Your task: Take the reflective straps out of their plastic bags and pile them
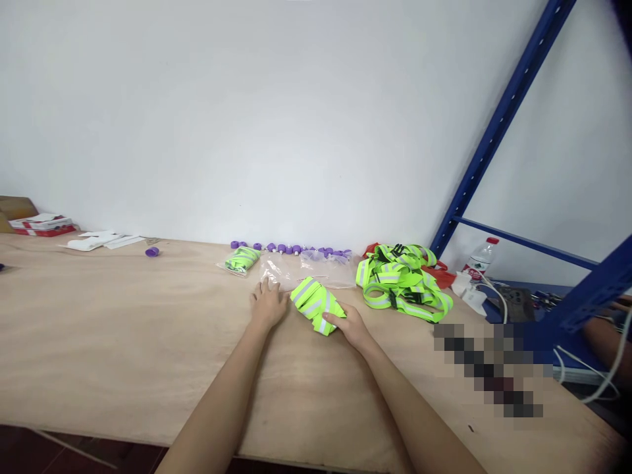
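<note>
My right hand (351,326) grips a folded bundle of neon-yellow reflective strap (312,304) with silver stripes, its thumb lying on top. To the left, my left hand (268,306) rests on the table with fingers spread, the fingertips at the near edge of a clear plastic bag (276,268). Another clear bag (326,268) lies beside that one. A packed bag of reflective strap (241,259) sits just beyond my left hand. Right of my right hand is a loose heap of reflective straps (402,280) with black buckles.
Small purple capped items (289,249) line the wall. A purple piece (153,251), white papers (99,241) and a red-white box (42,226) lie left. A blue metal rack (494,125), a bottle (481,260) and white cables (612,365) stand right, near a pixelated patch. Part of another person's arm shows at the right edge.
</note>
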`<state>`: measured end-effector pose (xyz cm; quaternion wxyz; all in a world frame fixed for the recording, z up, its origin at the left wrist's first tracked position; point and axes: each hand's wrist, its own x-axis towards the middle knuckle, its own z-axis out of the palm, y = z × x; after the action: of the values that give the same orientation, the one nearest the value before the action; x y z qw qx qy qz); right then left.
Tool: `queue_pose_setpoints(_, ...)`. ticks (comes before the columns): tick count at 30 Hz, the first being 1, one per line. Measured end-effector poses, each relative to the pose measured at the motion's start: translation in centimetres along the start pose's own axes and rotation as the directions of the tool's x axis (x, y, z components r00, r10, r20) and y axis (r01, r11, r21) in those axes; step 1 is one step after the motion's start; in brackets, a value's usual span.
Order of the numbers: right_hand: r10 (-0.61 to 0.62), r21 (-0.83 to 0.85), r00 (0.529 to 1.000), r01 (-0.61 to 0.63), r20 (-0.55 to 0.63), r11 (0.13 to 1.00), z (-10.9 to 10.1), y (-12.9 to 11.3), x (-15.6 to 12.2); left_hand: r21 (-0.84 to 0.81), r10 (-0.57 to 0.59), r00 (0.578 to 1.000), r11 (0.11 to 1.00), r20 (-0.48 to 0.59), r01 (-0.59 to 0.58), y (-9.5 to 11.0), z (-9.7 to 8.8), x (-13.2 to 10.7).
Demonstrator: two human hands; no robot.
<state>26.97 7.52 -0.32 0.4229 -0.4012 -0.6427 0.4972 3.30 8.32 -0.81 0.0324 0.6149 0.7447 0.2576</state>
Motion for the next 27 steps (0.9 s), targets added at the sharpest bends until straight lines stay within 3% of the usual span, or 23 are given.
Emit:
queue_pose_setpoints(2,-0.001,0.005,1.000,0.001,0.002,1.000,-0.1,0.2,0.1,-0.025,-0.004,0.999,1.000,-0.043,0.003,0.2,-0.5,0.1)
queue_pose_setpoints(9,0.005,-0.006,1.000,-0.005,0.004,1.000,-0.1,0.2,0.1,-0.099,-0.020,1.000,0.995,-0.016,0.019,-0.3,-1.0,0.0)
queue_pose_setpoints(12,0.006,-0.003,1.000,-0.006,-0.001,1.000,0.0,0.0,0.0,-0.234,0.007,0.998,0.972,-0.057,-0.020,-0.3,-0.9,0.1)
queue_pose_setpoints(14,0.007,-0.005,1.000,-0.007,-0.015,1.000,0.1,0.0,-0.1,-0.467,0.048,0.997,0.882,-0.056,-0.069,0.2,-0.9,0.0)
queue_pose_setpoints(16,-0.006,-0.022,0.999,0.005,-0.051,1.000,0.3,0.0,-0.1,-0.725,0.102,0.995,0.687,0.019,-0.057,1.1,-0.7,-0.4)
queue_pose_setpoints(18,-0.039,-0.060,0.994,0.033,-0.103,0.998,0.3,0.0,0.0,-0.879,0.160,0.977,0.475,0.143,0.051,2.0,-0.4,-0.8)
queue_pose_setpoints(20,-0.075,-0.122,0.983,0.054,-0.168,0.991,0.4,0.1,0.1,-0.928,0.198,0.947,0.326,0.254,0.180,2.7,0.0,-1.1)
queue_pose_setpoints(24,-0.153,-0.237,0.954,0.091,-0.258,0.967,0.2,0.4,0.4,-0.918,0.245,0.889,0.198,0.386,0.344,3.3,0.5,-1.5)
queue_pose_setpoints(27,-0.238,-0.226,0.932,0.178,-0.273,0.958,0.1,0.9,0.7,-0.911,0.252,0.877,0.184,0.408,0.371,3.5,0.6,-1.7)
